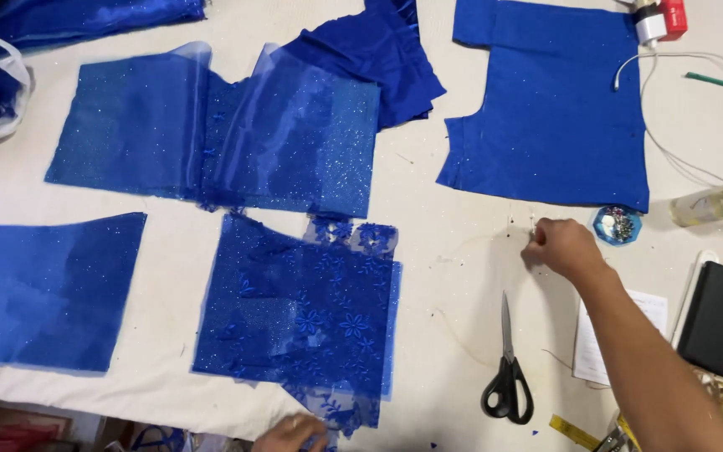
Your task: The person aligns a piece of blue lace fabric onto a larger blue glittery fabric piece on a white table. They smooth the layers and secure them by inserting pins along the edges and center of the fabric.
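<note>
My right hand (564, 247) reaches over the cream work table (453, 276), fingers pinched together on something too small to make out, just left of a small blue dish of pins (617, 224). My left hand (293, 434) rests at the near edge, touching the lower hem of a blue lace panel with flower patterns (303, 322). Black-handled scissors (506, 377) lie shut between the lace panel and my right forearm.
Glittery blue fabric pieces lie at the near left (43, 289), upper middle (219, 125) and upper right (554, 100). A black phone case (720, 318), white paper (596, 343), clear bottle (709, 205), white cable (679, 151) and yellow tape measure (575, 433) crowd the right side.
</note>
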